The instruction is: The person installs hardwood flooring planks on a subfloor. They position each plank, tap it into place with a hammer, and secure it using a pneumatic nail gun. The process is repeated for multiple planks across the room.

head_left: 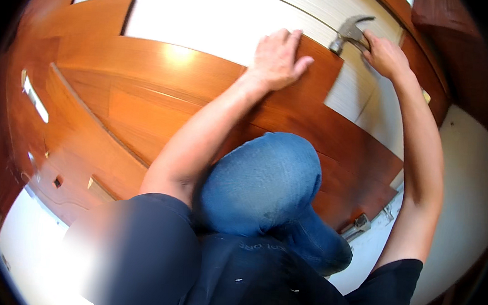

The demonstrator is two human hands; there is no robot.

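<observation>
While your right hand [388, 56] grips the hammer [349, 33] and your left hand [276, 59] lies flat against the plank [323, 68], a glancing blow could dent its edge.

Lettering [261, 247]: one line of dim grey capitals across the front of my dark shirt [246, 301], near the edge where the cloth meets my jeans [262, 176]. Two small white marks [239, 279], set side by side on the same shirt front, farther from that edge: too small to read; I cannot tell print from specks.
</observation>
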